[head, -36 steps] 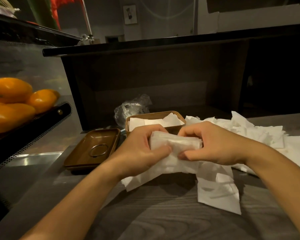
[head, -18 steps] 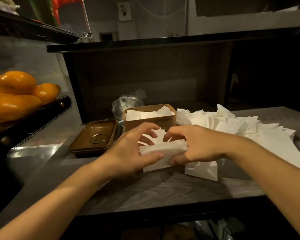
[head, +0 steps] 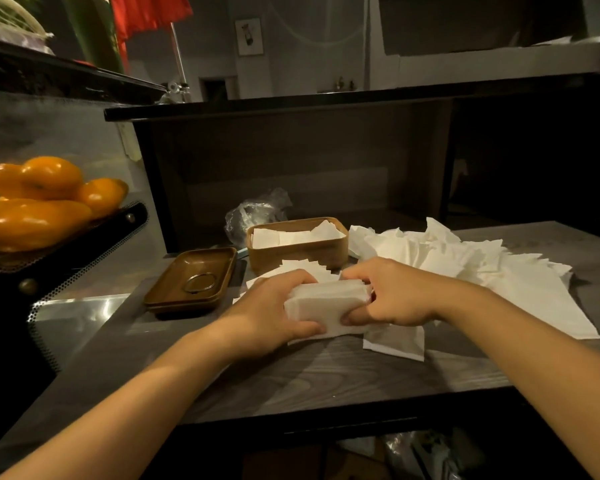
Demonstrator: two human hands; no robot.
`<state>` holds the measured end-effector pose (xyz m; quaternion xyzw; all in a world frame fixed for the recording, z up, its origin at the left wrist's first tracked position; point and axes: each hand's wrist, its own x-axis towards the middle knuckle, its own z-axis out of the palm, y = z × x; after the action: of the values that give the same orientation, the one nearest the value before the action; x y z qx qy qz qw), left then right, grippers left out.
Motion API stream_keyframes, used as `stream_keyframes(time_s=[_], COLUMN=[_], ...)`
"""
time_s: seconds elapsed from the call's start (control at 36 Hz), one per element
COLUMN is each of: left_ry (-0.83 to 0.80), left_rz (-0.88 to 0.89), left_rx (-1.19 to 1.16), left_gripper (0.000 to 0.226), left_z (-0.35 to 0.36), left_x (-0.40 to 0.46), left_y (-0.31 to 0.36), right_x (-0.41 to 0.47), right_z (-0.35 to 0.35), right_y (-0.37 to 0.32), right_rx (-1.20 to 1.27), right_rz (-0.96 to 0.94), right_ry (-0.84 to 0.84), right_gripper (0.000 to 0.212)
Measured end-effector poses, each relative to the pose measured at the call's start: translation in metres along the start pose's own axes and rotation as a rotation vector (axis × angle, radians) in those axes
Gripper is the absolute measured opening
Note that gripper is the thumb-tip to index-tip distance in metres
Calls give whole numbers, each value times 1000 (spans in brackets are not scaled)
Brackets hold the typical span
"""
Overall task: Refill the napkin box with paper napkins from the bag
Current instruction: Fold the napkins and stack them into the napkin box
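Note:
A stack of white paper napkins [head: 326,303] sits on the wooden counter, squeezed between both hands. My left hand [head: 271,313] grips its left end, thumb under the front edge. My right hand [head: 392,296] grips its right end, thumb at the front. Just behind stands the brown napkin box [head: 297,252] with white napkins inside. A crumpled clear plastic bag [head: 257,214] lies behind the box. A loose heap of napkins [head: 482,265] spreads to the right.
The brown box lid [head: 191,278] with a metal ring lies upturned left of the box. A perforated black basket of oranges [head: 42,202] stands at the far left. A dark raised shelf [head: 326,98] closes the back. The counter's front edge [head: 326,417] is near.
Both hands have closed tighter round the napkin stack and squared it; my left fingers, spread half a second ago, now curl over its end. The view has drawn back from the counter.

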<state>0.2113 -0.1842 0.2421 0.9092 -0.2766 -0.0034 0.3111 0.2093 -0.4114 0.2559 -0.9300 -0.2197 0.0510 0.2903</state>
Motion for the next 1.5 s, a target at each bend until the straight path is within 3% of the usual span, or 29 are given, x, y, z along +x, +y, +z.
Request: stream_keyframes(time_s=[0.14,0.25,0.31,0.42,0.47,0.61,0.72,0.83,0.92,0.97,1.11,1.36,1.5], left_ry=[12,-151,-217,-144,-108,145,355,346,331,403,510,329,378], left_rz=[-85,-147,-168,-140,-82,-46,-37,-40,-43,-60,-198,-301,-358], left_rx=[-119,-315,-400,-604,-555,-560,-552,-520,-533,-459,-171,227,94], left_gripper=[29,24,29,47,40,17,16,32,20,7,19,30,37], left_z=[-5,-20,-26,-32,-33,-35,-33,-32,-40,-50,-69,-73,-80], left_x=[4,4,5,17,23,40,48,55,61,69,92,113,115], left_y=[0,3,8,19,26,33,31,25,19,12,-26,-60,-64], right_x=[3,9,12,14,17,34,36,44,57,65,85,137,168], right_z=[-7,-19,-26,-38,-41,-43,-37,-36,-39,-49,-84,-73,-55], right_y=[2,-4,-8,-21,-28,-34,-34,-37,-37,-34,-13,-5,-22], right_rx=[302,463,468,452,414,558,636,642,536,537,548,414,359], right_rz=[-6,26,28,-13,-38,63,167,190,212,197,259,359,352], right_ry=[109,160,130,25,50,377,173,211,269,376,614,393,261], right_gripper=[24,27,24,19,20,22,28,14,13,11,16,11,6])
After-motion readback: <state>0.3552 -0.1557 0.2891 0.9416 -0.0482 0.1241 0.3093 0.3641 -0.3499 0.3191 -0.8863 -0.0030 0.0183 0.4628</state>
